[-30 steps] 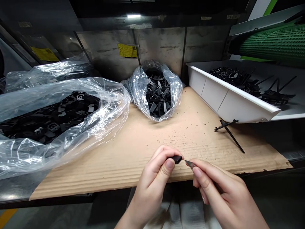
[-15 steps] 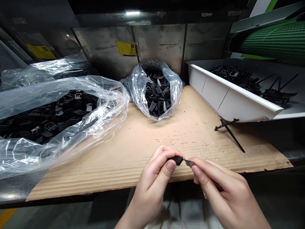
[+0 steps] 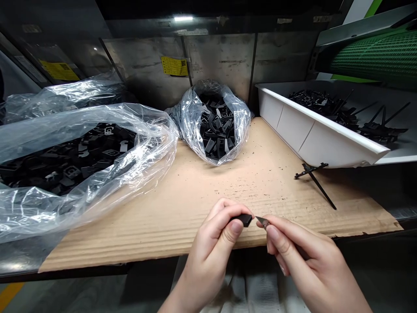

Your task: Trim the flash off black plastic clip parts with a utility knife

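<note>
Between the thumb and fingers of my left hand (image 3: 213, 248) is a small black plastic part (image 3: 245, 220), its end poking out toward the right. My right hand (image 3: 301, 254) pinches a small pointed metal blade (image 3: 261, 221), whose tip faces the part with a narrow gap between them. Any handle behind the blade is hidden by my fingers. Both hands are just above the front edge of a cardboard sheet (image 3: 195, 187). A black cross-shaped plastic sprue (image 3: 315, 182) lies on the cardboard to the right.
A clear bag (image 3: 146, 169) of black parts lies at the left. Another open bag (image 3: 243, 134) of narrow black pieces stands at the back. A white tray (image 3: 325, 130) with black sprues sits at the right, below a green mesh roll (image 3: 378, 52). Small dark scraps dot the cardboard.
The blade has drawn slightly right, away from the black part's end, and its flat side shows more. My left hand still grips the part in nearly the same place.
</note>
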